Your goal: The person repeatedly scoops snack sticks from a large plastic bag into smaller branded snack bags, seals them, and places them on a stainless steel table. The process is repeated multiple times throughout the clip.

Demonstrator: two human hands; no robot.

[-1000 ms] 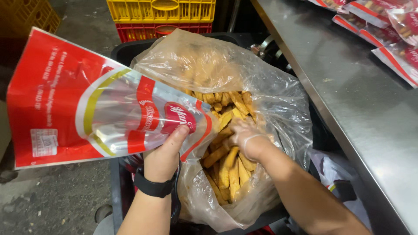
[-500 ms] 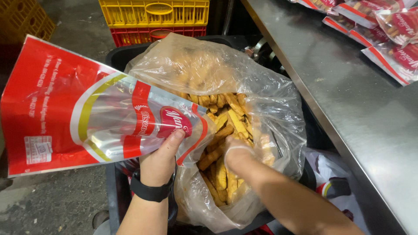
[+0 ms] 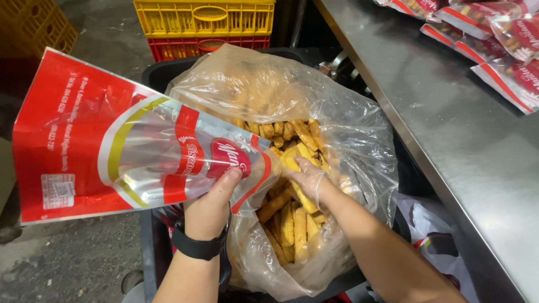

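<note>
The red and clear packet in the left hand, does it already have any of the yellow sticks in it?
No, the red and clear packet held by the left hand looks empty through its clear window.

Left hand (image 3: 210, 205) raised, fingers curled in a pinch grip, thumb on top, black band on wrist. Right hand (image 3: 307, 178) gloved, reaching forward-left, palm down, fingers loosely bent.

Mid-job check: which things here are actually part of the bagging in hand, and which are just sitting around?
In use:
left hand holding the empty red and clear pouch
gloved right hand in the yellow biscuit sticks
big clear plastic bag holding them
black bin

Lying about:
filled pouches on the steel table
yellow crate
red crate
</note>
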